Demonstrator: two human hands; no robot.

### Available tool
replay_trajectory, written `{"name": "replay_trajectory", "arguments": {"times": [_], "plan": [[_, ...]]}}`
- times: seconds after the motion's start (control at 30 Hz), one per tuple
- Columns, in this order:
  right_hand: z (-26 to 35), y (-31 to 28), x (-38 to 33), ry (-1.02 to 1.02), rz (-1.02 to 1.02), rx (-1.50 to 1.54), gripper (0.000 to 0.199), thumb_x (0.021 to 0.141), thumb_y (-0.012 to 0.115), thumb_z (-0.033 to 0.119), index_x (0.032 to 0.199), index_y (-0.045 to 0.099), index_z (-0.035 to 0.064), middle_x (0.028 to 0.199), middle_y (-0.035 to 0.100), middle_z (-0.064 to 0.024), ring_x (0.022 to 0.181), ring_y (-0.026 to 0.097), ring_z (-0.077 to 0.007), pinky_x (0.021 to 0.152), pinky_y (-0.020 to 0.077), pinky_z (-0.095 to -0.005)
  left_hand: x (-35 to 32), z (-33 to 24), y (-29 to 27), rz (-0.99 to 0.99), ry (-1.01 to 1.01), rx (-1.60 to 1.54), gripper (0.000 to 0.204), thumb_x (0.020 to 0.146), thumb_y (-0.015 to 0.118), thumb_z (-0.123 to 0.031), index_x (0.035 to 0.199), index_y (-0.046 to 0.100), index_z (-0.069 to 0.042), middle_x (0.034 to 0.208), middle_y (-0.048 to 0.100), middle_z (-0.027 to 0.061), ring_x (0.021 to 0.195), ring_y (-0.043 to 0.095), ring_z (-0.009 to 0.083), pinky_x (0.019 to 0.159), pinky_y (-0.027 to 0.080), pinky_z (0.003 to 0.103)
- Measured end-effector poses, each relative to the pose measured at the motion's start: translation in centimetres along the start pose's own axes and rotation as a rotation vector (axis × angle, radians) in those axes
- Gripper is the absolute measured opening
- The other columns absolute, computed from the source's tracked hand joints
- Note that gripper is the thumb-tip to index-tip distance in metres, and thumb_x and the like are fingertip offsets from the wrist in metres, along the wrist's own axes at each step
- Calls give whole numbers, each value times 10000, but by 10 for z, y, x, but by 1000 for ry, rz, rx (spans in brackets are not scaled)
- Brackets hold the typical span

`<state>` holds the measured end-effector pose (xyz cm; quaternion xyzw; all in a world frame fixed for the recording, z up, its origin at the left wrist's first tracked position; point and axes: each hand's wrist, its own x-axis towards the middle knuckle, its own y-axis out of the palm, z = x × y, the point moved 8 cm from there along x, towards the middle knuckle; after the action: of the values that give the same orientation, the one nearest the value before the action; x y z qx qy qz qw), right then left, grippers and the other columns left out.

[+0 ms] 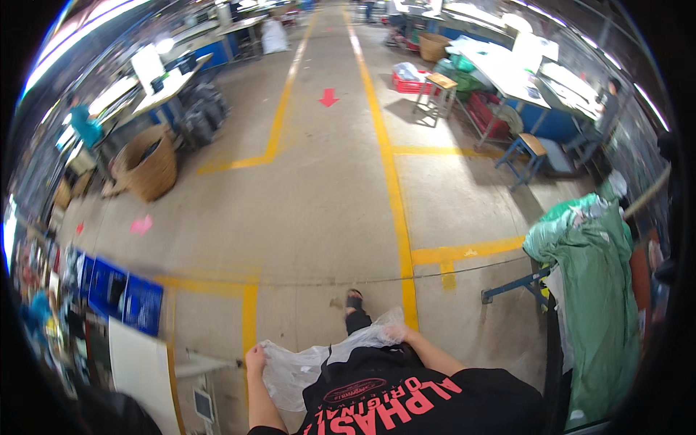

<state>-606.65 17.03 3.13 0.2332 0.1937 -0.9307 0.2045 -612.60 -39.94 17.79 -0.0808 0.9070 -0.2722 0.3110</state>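
A thin, clear white plastic bag or sheet (293, 366) is stretched loosely in front of my body. My left hand (255, 358) is closed on its left edge. At the other end my right hand (396, 333) grips the upper right part, with some of the film bunched over the fingers. The middle of the plastic sags and lies partly against my black shirt. I cannot tell whether the film is one layer or a bag with an opening. One of my feet, in a dark sandal (354, 299), shows on the floor beyond it.
Yellow lines (391, 196) mark an aisle. Green sacks (598, 290) are piled at right, near a blue metal leg (515, 286). Blue crates (123, 293) and a white table (141, 370) stand at left. Beyond are a wicker basket (148, 163), stools (523, 156), workbenches and seated people.
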Motion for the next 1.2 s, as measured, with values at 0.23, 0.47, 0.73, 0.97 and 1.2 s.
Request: {"name": "replay_trajectory", "arguments": {"times": [0.23, 0.47, 0.73, 0.97, 1.2], "plan": [[69, -132, 211, 140, 0, -87, 252, 898, 712, 262, 1018, 794, 56, 960, 763, -157, 830, 686, -309, 779, 558, -439, 159, -162, -8, 23, -101, -33, 358, 1071, 516, -278, 1149, 758, -25, 754, 695, 83, 552, 599, 157, 489, 507, 330], [226, -267, 411, -9, 64, -475, 321, 840, 694, 363, 866, 780, 55, 901, 766, -194, 758, 681, -342, 726, 561, -456, 224, -192, 14, -4, -381, -356, 286, 994, 576, -234, 1170, 652, -23, 813, 667, 94, 592, 589, 196, 499, 510, 361], [376, -304, 633, -30, 258, -434, 357, 884, 667, 269, 1167, 738, 62, 1157, 756, -154, 958, 686, -276, 855, 555, -435, 425, -291, -29, -127, -488, -466, 490, 922, 633, -164, 1382, 514, -44, 960, 656, 80, 777, 626, 221, 607, 534, 386], [687, -322, 777, -229, 173, -387, 431, 952, 635, 336, 1276, 710, 62, 1248, 735, -197, 1135, 698, -358, 956, 545, -440, 682, -580, -108, 11, 76, -632, 766, 859, 684, -103, 1567, 394, -63, 1089, 647, 68, 939, 658, 243, 703, 556, 408], [870, -408, 911, -422, -9, -74, 463, 1025, 640, 422, 1290, 708, 49, 1196, 750, -186, 1146, 696, -329, 1006, 526, -426, 815, -913, -65, 560, 849, 333, 486, 864, 770, -171, 1309, 652, -14, 1043, 706, 199, 924, 677, 333, 831, 547, 396]]}}
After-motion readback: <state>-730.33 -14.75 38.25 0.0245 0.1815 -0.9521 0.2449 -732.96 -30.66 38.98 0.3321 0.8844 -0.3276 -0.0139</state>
